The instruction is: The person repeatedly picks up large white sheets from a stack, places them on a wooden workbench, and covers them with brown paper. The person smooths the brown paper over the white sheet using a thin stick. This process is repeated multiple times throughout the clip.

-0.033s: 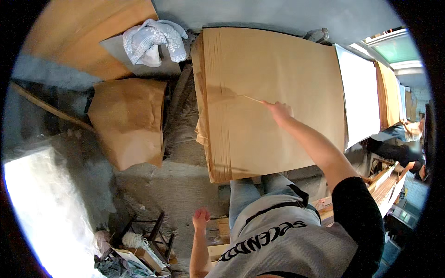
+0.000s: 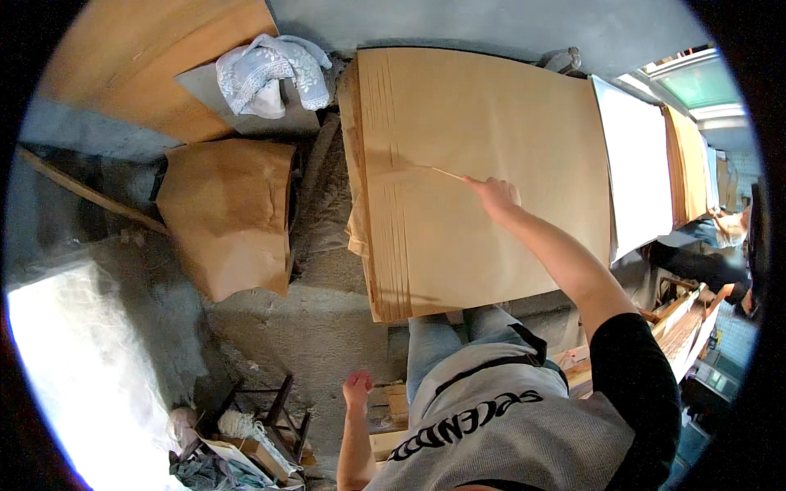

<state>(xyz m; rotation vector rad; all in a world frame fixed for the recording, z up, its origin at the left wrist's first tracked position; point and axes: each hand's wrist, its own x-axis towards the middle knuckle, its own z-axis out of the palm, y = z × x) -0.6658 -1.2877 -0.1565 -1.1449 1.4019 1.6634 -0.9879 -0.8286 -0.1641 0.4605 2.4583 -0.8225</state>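
Observation:
My right hand [image 2: 497, 199] is closed round the end of a thin, light-coloured stick [image 2: 447, 173]. The stick points left, its tip at the surface of a large stack of brown paper sheets [image 2: 508, 123]. Along the stack's left side, several sheet edges show as close parallel lines, slightly stepped. My left hand [image 2: 358, 386] hangs low beside my body, apart from the stack, its fingers curled in with nothing visible in them.
A white sheet stack [image 2: 634, 164] adjoins the brown one on the right. Brown paper [image 2: 229, 209] covers something at left, near a patterned cloth [image 2: 274, 74]. A dark stool [image 2: 274, 413] stands lower left. Another person [image 2: 708, 262] is at far right.
More parallel sheet edges show along the left side of the brown stack. My right hand and the stick have barely moved; my left hand stays low.

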